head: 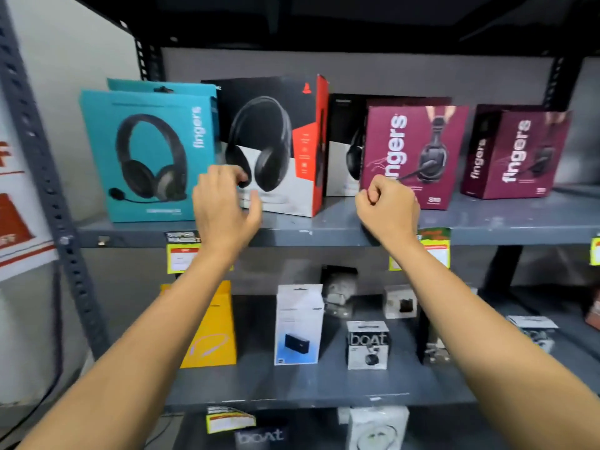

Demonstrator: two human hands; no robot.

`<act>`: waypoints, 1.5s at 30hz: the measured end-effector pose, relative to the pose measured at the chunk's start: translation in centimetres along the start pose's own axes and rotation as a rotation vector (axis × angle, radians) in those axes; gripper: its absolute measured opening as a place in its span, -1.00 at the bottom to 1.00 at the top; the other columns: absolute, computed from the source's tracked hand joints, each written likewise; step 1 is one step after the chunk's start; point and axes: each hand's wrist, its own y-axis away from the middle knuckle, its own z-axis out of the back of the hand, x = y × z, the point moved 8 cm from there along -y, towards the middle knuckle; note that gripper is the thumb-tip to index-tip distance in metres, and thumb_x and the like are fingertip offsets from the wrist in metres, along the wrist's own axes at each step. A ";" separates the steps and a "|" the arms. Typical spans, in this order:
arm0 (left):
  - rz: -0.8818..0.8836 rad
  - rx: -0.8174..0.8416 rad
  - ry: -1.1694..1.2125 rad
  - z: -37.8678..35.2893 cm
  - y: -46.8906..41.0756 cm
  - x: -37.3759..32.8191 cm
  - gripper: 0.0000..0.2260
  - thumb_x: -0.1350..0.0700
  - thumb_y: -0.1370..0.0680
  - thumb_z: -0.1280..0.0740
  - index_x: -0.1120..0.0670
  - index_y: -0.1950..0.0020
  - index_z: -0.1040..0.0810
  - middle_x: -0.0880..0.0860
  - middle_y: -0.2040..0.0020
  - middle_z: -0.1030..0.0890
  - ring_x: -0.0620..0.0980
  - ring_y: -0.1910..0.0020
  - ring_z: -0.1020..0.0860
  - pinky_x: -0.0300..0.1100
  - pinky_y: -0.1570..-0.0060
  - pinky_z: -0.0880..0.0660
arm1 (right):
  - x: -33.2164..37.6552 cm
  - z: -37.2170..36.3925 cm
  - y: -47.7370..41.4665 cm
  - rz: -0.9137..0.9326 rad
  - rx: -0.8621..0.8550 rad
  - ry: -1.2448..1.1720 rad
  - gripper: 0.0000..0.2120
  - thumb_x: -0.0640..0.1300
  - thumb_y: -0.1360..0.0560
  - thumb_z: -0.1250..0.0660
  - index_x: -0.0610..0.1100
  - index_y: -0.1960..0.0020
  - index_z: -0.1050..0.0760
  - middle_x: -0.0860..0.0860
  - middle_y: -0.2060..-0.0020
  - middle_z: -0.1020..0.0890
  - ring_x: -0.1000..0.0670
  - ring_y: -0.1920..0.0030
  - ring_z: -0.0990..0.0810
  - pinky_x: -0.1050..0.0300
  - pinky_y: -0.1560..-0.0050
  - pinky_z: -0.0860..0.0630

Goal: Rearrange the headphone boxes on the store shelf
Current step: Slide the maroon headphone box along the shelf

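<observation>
Headphone boxes stand in a row on the upper grey shelf (341, 227). From the left: a teal box (146, 154) with a second teal one behind it, a black, white and red box (276, 141), another black and white box (344, 147) partly hidden behind, a maroon box (422, 151) and a second maroon box (519, 151) turned at an angle. My left hand (224, 206) hovers with curled, parted fingers in front of the black, white and red box's lower left corner, holding nothing. My right hand (388, 207) is a closed fist in front of the first maroon box's lower left corner.
Yellow price tags (181, 254) hang from the upper shelf's front edge. The lower shelf holds a yellow packet (214, 329), a white speaker box (298, 323), a small boat box (367, 344) and other small boxes. A perforated grey upright (48, 177) stands at left.
</observation>
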 end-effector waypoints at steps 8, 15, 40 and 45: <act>-0.154 0.154 0.254 -9.6 -0.6 -13.6 -0.83 0.13 -0.43 -0.33 0.21 0.07 -0.47 0.15 0.09 -0.51 0.16 0.11 -0.46 -0.01 0.22 -0.40 | -7.9 5.4 -3.5 0.100 -0.086 0.243 -0.88 -0.14 -0.43 -0.31 -0.16 0.22 -0.40 -0.13 0.20 -0.51 -0.20 0.14 -0.48 -0.04 0.12 -0.31; 0.182 0.333 0.415 -18.6 -2.2 -16.8 -0.48 0.01 -0.46 -0.43 0.27 -0.25 -0.34 0.20 -0.20 -0.39 0.11 -0.16 -0.43 -0.02 -0.10 -0.45 | -15.6 4.6 -7.5 -0.052 0.117 0.113 -0.30 0.00 -0.52 -0.36 -0.32 -0.47 -0.16 -0.24 -0.44 -0.31 -0.22 -0.41 -0.32 -0.11 -0.32 -0.36; 0.368 0.120 0.127 -14.0 -1.8 -24.7 -0.47 -0.42 -0.38 -0.28 -0.02 -0.04 -0.58 -0.01 0.08 -0.47 0.15 0.07 -0.55 -0.11 0.18 -0.29 | -20.0 14.2 -10.1 0.035 0.107 -0.158 -0.44 0.29 -0.44 -0.34 -0.10 0.41 -0.21 0.01 0.54 -0.29 0.01 0.48 -0.22 0.09 0.40 -0.21; 0.244 0.304 0.223 -20.1 1.4 -31.8 -0.42 -0.37 -0.35 -0.34 -0.14 -0.29 -0.49 0.01 -0.09 -0.58 0.08 -0.08 -0.57 -0.03 0.05 -0.50 | -29.7 16.7 -10.5 -0.169 0.178 -0.039 -0.53 0.32 -0.35 -0.29 -0.05 0.00 -0.42 -0.04 0.01 -0.66 -0.15 -0.09 -0.57 -0.17 -0.11 -0.50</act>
